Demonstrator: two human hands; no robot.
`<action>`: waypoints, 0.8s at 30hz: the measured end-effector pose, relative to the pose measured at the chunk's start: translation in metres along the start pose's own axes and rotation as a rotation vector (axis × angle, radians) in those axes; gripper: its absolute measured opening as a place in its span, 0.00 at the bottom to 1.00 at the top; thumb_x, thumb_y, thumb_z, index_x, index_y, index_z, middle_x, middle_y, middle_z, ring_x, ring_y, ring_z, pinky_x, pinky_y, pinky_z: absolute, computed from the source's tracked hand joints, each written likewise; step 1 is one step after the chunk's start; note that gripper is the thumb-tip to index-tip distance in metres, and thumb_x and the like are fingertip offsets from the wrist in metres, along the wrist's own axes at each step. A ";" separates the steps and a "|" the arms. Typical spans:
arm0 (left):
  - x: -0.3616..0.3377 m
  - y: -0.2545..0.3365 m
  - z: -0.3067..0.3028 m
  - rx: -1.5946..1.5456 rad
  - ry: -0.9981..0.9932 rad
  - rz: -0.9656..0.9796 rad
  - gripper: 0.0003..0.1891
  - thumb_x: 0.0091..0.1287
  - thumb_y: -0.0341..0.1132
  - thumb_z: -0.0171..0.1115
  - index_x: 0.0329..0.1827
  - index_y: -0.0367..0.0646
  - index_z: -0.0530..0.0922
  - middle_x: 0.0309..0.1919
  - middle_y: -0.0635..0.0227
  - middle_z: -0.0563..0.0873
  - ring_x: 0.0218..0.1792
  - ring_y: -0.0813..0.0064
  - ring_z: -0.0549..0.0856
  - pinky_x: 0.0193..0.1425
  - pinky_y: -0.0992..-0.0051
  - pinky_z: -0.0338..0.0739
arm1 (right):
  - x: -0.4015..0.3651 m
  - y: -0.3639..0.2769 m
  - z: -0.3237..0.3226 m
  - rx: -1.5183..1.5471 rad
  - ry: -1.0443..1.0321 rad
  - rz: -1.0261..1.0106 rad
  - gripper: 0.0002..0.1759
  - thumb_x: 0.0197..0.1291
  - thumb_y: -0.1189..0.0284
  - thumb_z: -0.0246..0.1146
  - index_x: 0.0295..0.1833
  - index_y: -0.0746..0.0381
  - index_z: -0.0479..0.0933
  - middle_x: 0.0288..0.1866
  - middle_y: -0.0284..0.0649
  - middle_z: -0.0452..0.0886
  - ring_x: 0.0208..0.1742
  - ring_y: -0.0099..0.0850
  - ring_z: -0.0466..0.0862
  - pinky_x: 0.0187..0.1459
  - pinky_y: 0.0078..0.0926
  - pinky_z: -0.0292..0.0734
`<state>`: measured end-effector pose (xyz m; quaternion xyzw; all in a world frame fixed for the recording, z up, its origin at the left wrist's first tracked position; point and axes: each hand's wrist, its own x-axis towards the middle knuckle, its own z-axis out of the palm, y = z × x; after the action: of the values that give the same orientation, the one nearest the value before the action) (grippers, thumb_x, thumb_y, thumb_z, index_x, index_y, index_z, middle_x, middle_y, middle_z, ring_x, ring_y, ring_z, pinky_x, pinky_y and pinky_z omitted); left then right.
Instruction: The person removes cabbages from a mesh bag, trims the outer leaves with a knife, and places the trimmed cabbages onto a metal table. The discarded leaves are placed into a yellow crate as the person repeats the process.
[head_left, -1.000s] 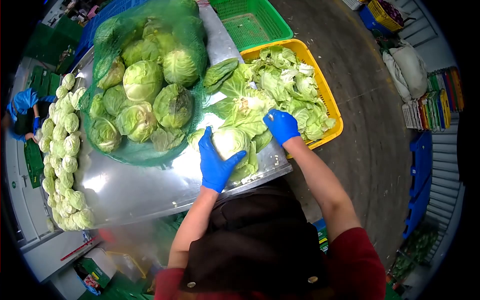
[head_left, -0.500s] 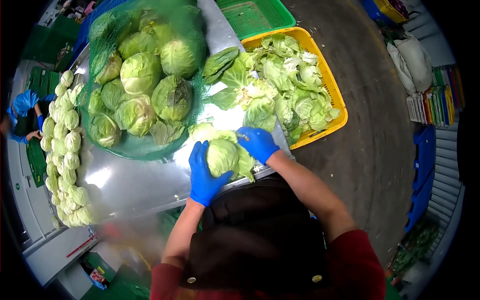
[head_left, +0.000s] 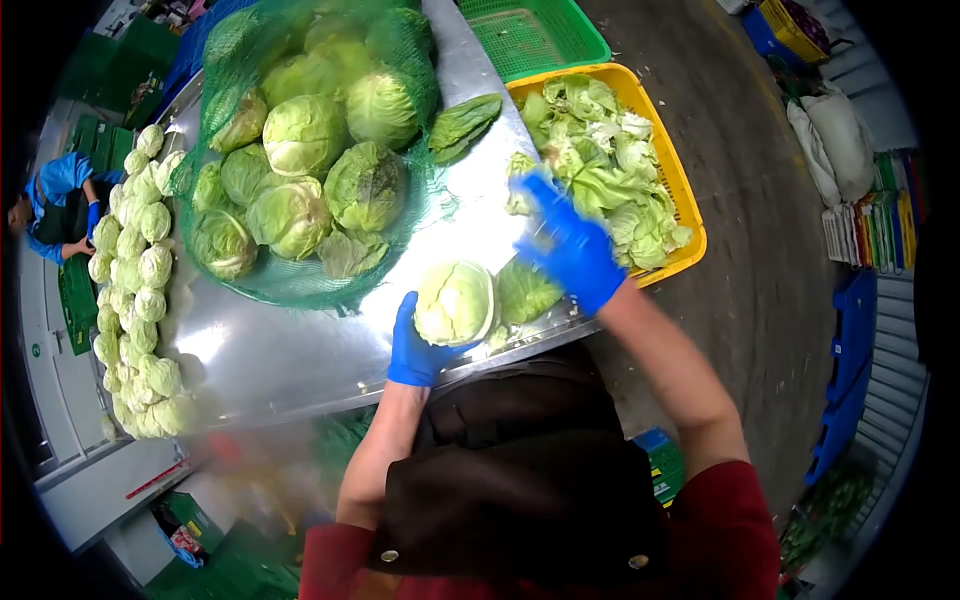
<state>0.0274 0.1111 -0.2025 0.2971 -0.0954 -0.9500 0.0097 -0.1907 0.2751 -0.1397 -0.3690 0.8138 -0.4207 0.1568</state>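
A pale green cabbage, trimmed to a smooth head, sits near the table's front edge. My left hand, in a blue glove, is wrapped round its left and lower side. A loose cabbage leaf lies on the metal just right of it. Farther right, my blue-gloved right hand is over the table's edge beside the yellow crate, which is heaped with loose leaves. Motion smears its fingers, so I cannot make out whether they hold anything.
A green mesh bag full of cabbages lies on the metal table. Trimmed cabbages line the left edge. One dark leaf rests beside the bag. A green crate stands beyond the yellow one. A co-worker is at far left.
My right hand has moved right, away from the cabbage toward the yellow crate. The leaves piled at the table's right edge are mostly gone from there. My left hand still holds the cabbage.
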 end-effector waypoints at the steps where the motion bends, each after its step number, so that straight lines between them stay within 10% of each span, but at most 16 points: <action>1: 0.001 -0.001 0.007 -0.025 0.001 -0.039 0.37 0.69 0.59 0.50 0.74 0.45 0.63 0.68 0.55 0.72 0.67 0.54 0.73 0.68 0.46 0.69 | -0.016 -0.013 0.014 -0.012 -0.083 -0.046 0.44 0.55 0.59 0.73 0.75 0.52 0.62 0.72 0.45 0.70 0.66 0.42 0.76 0.61 0.35 0.75; 6: 0.006 -0.010 0.012 -0.043 -0.012 -0.154 0.39 0.71 0.67 0.41 0.73 0.44 0.64 0.65 0.52 0.75 0.63 0.51 0.77 0.54 0.49 0.81 | -0.048 -0.015 0.054 0.119 -0.227 0.002 0.45 0.53 0.55 0.74 0.75 0.53 0.63 0.73 0.47 0.69 0.69 0.44 0.73 0.66 0.37 0.71; 9: -0.008 0.003 0.016 0.531 0.247 -0.307 0.39 0.71 0.64 0.47 0.74 0.43 0.63 0.64 0.48 0.75 0.62 0.51 0.78 0.55 0.52 0.81 | -0.020 0.006 0.043 0.229 -0.360 0.145 0.42 0.55 0.58 0.73 0.74 0.55 0.66 0.69 0.47 0.74 0.67 0.38 0.76 0.64 0.34 0.72; 11: -0.004 0.003 0.015 1.216 0.194 0.244 0.47 0.59 0.52 0.70 0.76 0.40 0.57 0.70 0.43 0.65 0.70 0.49 0.68 0.65 0.53 0.74 | -0.010 0.031 0.047 0.351 -0.419 0.306 0.42 0.56 0.57 0.73 0.74 0.56 0.65 0.67 0.44 0.77 0.63 0.27 0.77 0.62 0.29 0.72; 13: 0.003 -0.005 0.051 1.859 0.155 0.954 0.54 0.50 0.44 0.79 0.77 0.39 0.54 0.73 0.43 0.59 0.73 0.49 0.63 0.70 0.54 0.69 | -0.007 0.047 0.051 0.271 -0.285 0.194 0.42 0.54 0.42 0.67 0.71 0.51 0.70 0.48 0.50 0.84 0.47 0.42 0.85 0.52 0.36 0.79; 19: 0.042 -0.006 0.081 1.888 0.200 0.739 0.62 0.39 0.46 0.83 0.76 0.34 0.52 0.64 0.42 0.65 0.64 0.45 0.69 0.67 0.57 0.69 | -0.012 0.007 0.024 -0.314 0.131 0.081 0.38 0.63 0.42 0.56 0.72 0.53 0.67 0.35 0.43 0.84 0.30 0.44 0.85 0.32 0.38 0.80; 24: 0.049 -0.014 0.079 1.981 0.303 0.774 0.63 0.39 0.47 0.82 0.76 0.34 0.51 0.66 0.35 0.62 0.64 0.38 0.68 0.67 0.55 0.70 | -0.050 -0.013 0.034 -0.413 0.001 0.113 0.29 0.71 0.56 0.54 0.74 0.53 0.64 0.37 0.44 0.82 0.33 0.41 0.83 0.35 0.37 0.79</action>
<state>-0.0575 0.1353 -0.1692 0.2368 -0.9086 -0.3353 0.0766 -0.1314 0.2877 -0.1520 -0.3467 0.9022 -0.2359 0.1008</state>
